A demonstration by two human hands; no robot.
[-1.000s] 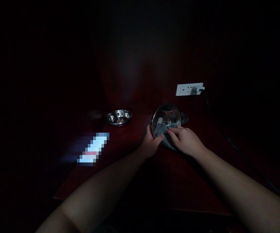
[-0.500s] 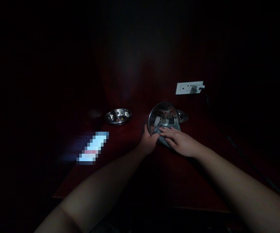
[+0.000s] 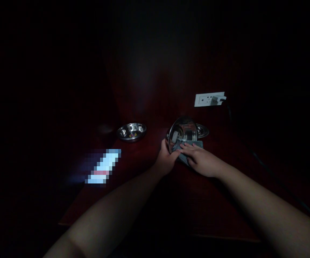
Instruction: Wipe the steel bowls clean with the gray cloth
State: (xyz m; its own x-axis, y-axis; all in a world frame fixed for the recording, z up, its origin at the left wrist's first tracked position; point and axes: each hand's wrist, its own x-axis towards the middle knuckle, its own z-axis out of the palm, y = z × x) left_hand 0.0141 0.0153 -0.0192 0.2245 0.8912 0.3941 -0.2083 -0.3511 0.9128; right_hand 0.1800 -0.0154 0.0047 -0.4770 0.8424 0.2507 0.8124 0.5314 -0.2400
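Head view: a stainless-steel bowl (image 3: 187,130) is gripped at its near-left rim by the fingers of the left hand (image 3: 165,161), its opening tilted toward the wearer. A grey cloth (image 3: 198,144) is pressed against the lower rim by the right hand (image 3: 207,162), whose fingers are extended and laid over it, not curled shut. As judged, handling with the cloth is under way: the near rim is covered, the upper interior is left uncovered, and no part can be confirmed as finished. Beyond the right fingers, 1 shallow metal dish (image 3: 203,131) is partly hidden; leftward of the left fingers, 1 stainless-steel dish (image 3: 138,128) is seen on the dark red table (image 3: 198,200), its inside marked red and yellow.
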